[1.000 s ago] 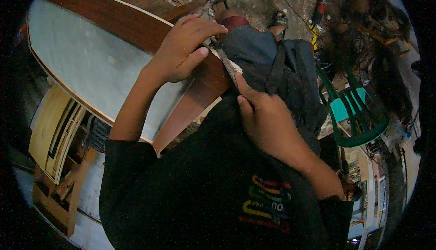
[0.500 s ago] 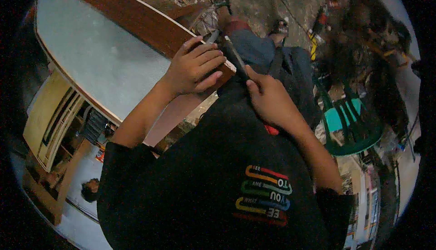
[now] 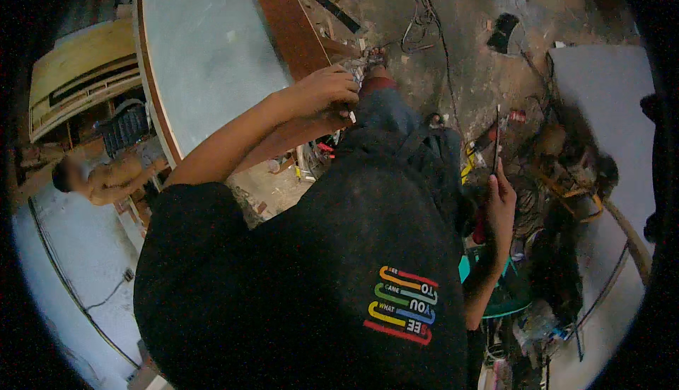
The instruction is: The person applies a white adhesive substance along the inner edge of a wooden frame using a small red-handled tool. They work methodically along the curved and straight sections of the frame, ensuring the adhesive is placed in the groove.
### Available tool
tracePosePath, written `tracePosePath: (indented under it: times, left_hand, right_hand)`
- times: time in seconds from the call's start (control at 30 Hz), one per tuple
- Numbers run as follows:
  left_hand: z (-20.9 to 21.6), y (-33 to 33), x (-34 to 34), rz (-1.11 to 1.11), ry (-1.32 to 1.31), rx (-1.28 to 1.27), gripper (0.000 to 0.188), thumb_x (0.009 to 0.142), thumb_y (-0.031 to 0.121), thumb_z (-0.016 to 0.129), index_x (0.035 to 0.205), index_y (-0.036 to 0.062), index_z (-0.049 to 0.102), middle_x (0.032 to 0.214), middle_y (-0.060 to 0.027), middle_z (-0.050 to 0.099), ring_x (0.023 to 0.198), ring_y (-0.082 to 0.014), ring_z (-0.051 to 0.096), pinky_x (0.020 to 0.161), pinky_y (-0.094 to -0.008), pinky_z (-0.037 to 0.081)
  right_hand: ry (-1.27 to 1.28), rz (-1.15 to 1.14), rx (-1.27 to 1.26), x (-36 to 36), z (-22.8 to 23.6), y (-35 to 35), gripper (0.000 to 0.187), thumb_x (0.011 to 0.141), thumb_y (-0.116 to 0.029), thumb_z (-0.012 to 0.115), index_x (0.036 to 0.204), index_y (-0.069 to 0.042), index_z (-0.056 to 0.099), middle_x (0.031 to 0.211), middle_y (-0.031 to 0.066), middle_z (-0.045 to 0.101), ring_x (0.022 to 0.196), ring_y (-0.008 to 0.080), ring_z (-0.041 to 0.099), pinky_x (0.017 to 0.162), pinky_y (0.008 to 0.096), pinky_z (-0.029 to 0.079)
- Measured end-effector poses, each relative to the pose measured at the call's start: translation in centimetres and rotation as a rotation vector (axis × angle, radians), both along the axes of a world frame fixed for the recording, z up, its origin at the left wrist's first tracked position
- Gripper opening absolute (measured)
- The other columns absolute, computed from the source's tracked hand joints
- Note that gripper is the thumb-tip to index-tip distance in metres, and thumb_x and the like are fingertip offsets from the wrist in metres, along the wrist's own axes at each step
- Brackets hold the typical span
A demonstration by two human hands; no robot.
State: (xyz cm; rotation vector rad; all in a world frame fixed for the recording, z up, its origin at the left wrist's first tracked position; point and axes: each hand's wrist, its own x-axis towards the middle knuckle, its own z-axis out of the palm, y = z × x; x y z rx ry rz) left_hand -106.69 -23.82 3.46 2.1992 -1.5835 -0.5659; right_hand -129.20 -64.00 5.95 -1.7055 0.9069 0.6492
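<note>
- Moved since 0.5 s ago: R hand [image 3: 502,209] w/ thin tool [image 3: 497,139], from beside the panel [image 3: 205,36] to the right, now well apart from it; L hand [image 3: 318,96] stays at the panel's near end.
- Head view, R: fingers are closed around the tool's near part; its long axis points far, tip away from the person.
- Head view, L: fingers bent and close together at the brown edge; cannot tell if they pinch sth.
- Main relation: panel lies left of the tool, long axis running far & slightly left; L hand is the nearer one to it.
- Green chair [image 3: 465,268] is near the R forearm.
</note>
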Motion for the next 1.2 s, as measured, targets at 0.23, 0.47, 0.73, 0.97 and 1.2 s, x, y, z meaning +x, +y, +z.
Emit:
tracePosePath:
  times: [0.23, 0.47, 0.73, 0.97, 1.2]
  left_hand:
    - [-0.7, -0.4, 0.9, -0.049, 0.110, 0.023, 0.024, 0.077, 0.016, 0.074, 0.099, 0.0097, 0.070, 0.098, -0.0085, 0.065, 0.100, -0.0326, 0.062, 0.088, -0.0451, 0.048]
    - [0.4, -1.4, 1.3, -0.056, 0.317, 0.195, 0.023, 0.080, 0.013, 0.071, 0.102, 0.0097, 0.073, 0.102, -0.0114, 0.068, 0.102, -0.0352, 0.066, 0.083, -0.0460, 0.054]
    - [0.3, -2.0, 0.7, -0.155, 0.143, 0.238, 0.025, 0.077, 0.014, 0.075, 0.102, 0.0109, 0.073, 0.106, -0.0079, 0.069, 0.106, -0.0320, 0.068, 0.084, -0.0451, 0.057]
    - [0.4, -2.4, 2.3, -0.063, 0.388, 0.187, 0.028, 0.080, 0.012, 0.074, 0.108, 0.0081, 0.072, 0.112, -0.0115, 0.070, 0.105, -0.0328, 0.069, 0.087, -0.0442, 0.057]
    - [2.3, 0.1, 8.1, 0.131, 0.381, -0.024, 0.041, 0.108, 0.037, 0.045, 0.132, 0.0113, 0.067, 0.136, -0.0121, 0.066, 0.133, -0.0316, 0.057, 0.121, -0.0492, 0.033]
  right_hand:
    - [-0.312, 0.200, 0.058, 2.2, -0.6, 1.2, 0.049, 0.108, -0.019, 0.052, 0.155, -0.005, 0.045, 0.097, -0.0012, 0.058, 0.085, 0.0069, 0.047, 0.078, 0.0227, 0.040]
    - [-0.332, 0.271, 0.000, 3.6, 0.9, 3.5, 0.049, 0.108, -0.018, 0.051, 0.155, -0.004, 0.044, 0.104, 0.0006, 0.064, 0.088, 0.0076, 0.051, 0.085, 0.0224, 0.044]
    - [-0.288, 0.190, 0.031, 2.3, 1.6, 4.2, 0.049, 0.108, -0.016, 0.050, 0.154, -0.001, 0.044, 0.149, 0.0153, 0.057, 0.129, 0.0142, 0.052, 0.111, 0.0297, 0.037]
    - [-0.259, 0.237, 0.077, 2.4, 2.9, 8.3, 0.049, 0.106, -0.020, 0.054, 0.152, -0.004, 0.047, 0.130, 0.0256, 0.066, 0.120, 0.0239, 0.064, 0.104, 0.0353, 0.046]
    - [-0.169, 0.441, 0.144, 8.0, 7.0, 17.9, 0.051, 0.100, -0.012, 0.054, 0.150, -0.002, 0.049, 0.083, 0.0292, 0.068, 0.073, 0.0397, 0.070, 0.073, 0.0494, 0.053]
